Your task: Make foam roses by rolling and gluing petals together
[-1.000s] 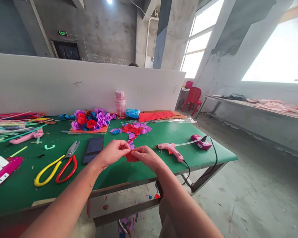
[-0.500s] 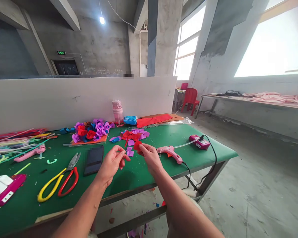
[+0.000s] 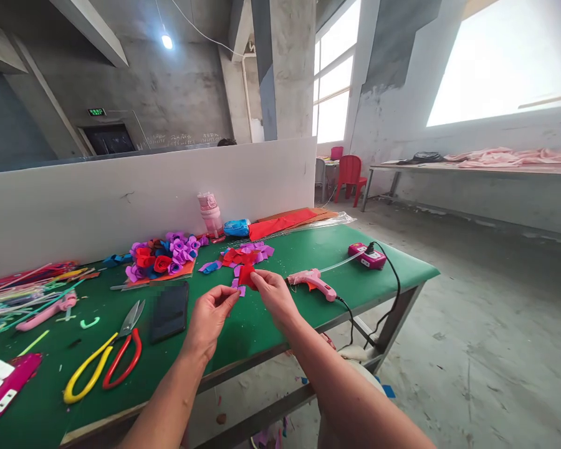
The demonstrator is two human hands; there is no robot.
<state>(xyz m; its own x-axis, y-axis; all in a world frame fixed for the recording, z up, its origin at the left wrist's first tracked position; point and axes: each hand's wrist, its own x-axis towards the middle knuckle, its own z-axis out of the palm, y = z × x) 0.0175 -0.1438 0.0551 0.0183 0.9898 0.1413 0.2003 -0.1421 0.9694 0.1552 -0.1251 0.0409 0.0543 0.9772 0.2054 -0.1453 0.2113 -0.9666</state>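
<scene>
My right hand (image 3: 275,298) pinches a small red paper piece (image 3: 246,275) between thumb and fingertips, above the green table (image 3: 331,246). Just left of it, my left hand (image 3: 214,318) has thumb and forefinger pressed together; anything between them is too small to name. Behind the hands lies a pile of red and purple pieces (image 3: 243,254). A pink glue gun (image 3: 314,282) rests right of my right hand. To the left, purple, red and blue paper flowers (image 3: 163,259) sit in a cluster behind a dark phone (image 3: 169,312).
Scissors (image 3: 124,349) with yellow and red handles lie left of the phone. Coloured sticks (image 3: 23,293) and a power strip (image 3: 9,386) are far left. A pink bottle (image 3: 210,215) stands at the back; a second power strip (image 3: 367,256) with a black cable is right.
The left hand's fingers have closed up more and its other fingers curl in. The red piece now shows larger and lower beside it. The whole view has tilted and shifted slightly.
</scene>
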